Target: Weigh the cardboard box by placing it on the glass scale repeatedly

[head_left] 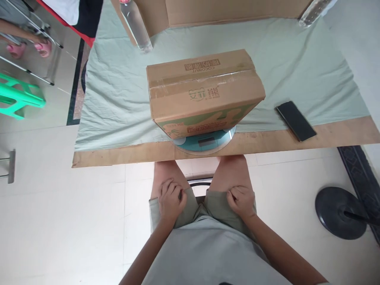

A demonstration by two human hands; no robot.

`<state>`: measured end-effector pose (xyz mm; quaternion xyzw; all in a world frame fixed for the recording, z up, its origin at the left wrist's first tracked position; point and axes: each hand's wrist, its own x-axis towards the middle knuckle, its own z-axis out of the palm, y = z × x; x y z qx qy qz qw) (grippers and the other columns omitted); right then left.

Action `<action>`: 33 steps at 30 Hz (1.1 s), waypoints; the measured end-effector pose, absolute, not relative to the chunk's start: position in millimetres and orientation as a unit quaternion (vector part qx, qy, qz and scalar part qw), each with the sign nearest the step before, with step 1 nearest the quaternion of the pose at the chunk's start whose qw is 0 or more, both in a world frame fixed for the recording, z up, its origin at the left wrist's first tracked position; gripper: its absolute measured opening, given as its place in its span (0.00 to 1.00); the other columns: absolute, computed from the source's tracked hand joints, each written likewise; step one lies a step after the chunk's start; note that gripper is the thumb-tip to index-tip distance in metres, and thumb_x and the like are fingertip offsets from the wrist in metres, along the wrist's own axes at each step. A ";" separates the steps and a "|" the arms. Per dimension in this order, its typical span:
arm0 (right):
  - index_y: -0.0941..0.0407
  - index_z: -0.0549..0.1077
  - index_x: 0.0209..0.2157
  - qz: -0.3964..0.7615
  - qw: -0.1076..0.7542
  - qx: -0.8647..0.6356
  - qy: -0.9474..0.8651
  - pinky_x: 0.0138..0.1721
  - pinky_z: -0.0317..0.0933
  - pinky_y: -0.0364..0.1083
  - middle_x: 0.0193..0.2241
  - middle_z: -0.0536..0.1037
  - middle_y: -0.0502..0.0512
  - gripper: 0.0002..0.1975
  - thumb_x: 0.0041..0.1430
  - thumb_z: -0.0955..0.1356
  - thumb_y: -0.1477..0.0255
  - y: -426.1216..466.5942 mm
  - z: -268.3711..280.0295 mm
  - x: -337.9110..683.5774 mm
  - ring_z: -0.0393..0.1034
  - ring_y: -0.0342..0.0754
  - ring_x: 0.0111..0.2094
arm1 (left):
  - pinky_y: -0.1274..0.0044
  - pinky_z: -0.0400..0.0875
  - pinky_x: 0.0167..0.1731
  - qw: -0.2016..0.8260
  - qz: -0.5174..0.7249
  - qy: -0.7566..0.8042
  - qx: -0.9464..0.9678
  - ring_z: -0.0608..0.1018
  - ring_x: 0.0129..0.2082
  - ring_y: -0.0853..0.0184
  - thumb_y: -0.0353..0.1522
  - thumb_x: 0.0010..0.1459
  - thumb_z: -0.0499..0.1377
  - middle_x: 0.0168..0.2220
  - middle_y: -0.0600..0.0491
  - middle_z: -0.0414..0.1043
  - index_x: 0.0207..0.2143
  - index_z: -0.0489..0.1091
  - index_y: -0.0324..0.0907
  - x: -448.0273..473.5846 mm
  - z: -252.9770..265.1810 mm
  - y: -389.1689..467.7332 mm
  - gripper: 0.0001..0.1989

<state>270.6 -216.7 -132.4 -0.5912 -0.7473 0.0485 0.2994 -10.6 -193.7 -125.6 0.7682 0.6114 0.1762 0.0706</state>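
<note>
- Head view looks down on a seated person in a grey-green shirt and shorts, knees just under the near edge of the table.
- Nearest the camera, the left hand rests on the left thigh with its fingers curled into a loose fist; it holds nothing.
- On the other thigh the right hand lies the same way, fingers curled under, empty.
- Both hands are well apart from anything on the table.
- Beyond the knees, a round scale with a blue-green glass top sits at the table's near edge, on the bare brown strip in front of the pale green cloth.
- A taped cardboard box rests on the scale, covering most of it; its top is printed "COCONUT" and its near face carries green artwork.
- The scale's display is a dark strip below the box, too small to read.
- To the right of the box, apart from it, a black phone lies flat across the cloth's edge.
- Farther back, a clear plastic bottle stands left of the box, and what looks like a second bottle is at the far right.
- Behind them rises a large open cardboard carton.
- On the floor stand a green plastic stool at the left and a black round stand base at the right.
</note>
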 end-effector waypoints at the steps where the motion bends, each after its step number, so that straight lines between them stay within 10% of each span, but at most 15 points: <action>1: 0.55 0.59 0.17 0.047 0.301 -0.590 -0.748 0.27 0.48 0.47 0.15 0.62 0.48 0.18 0.60 0.65 0.78 -217.0 -132.5 271.6 0.54 0.43 0.21 | 0.62 0.62 0.55 0.072 0.171 0.612 0.769 0.75 0.51 0.53 0.27 0.59 0.57 0.33 0.51 0.78 0.29 0.72 0.42 -10.1 -126.2 -194.5 0.07; 23: 0.55 0.58 0.17 0.066 0.292 -0.598 -0.743 0.27 0.50 0.46 0.15 0.62 0.48 0.18 0.59 0.65 0.78 -214.1 -132.9 275.6 0.56 0.43 0.20 | 0.52 0.45 0.66 0.086 0.054 0.606 0.789 0.70 0.62 0.50 0.31 0.61 0.55 0.53 0.49 0.77 0.37 0.76 0.43 6.6 -125.9 -187.4 0.09; 28: 0.56 0.56 0.16 0.095 0.312 -0.616 -0.717 0.21 0.46 0.44 0.13 0.60 0.46 0.19 0.59 0.64 0.77 -199.7 -113.5 273.6 0.55 0.40 0.17 | 0.54 0.60 0.62 0.113 0.199 0.616 0.753 0.75 0.57 0.51 0.30 0.61 0.54 0.53 0.41 0.75 0.51 0.74 0.40 -18.0 -129.6 -175.2 0.17; 33: 0.55 0.66 0.27 0.135 0.363 -0.646 -0.658 0.25 0.59 0.41 0.21 0.68 0.47 0.09 0.62 0.64 0.74 -134.2 -75.1 301.7 0.65 0.41 0.22 | 0.58 0.65 0.63 0.160 0.416 0.555 0.702 0.70 0.63 0.53 0.33 0.63 0.55 0.66 0.41 0.59 0.71 0.50 0.46 -52.1 -87.3 -108.2 0.35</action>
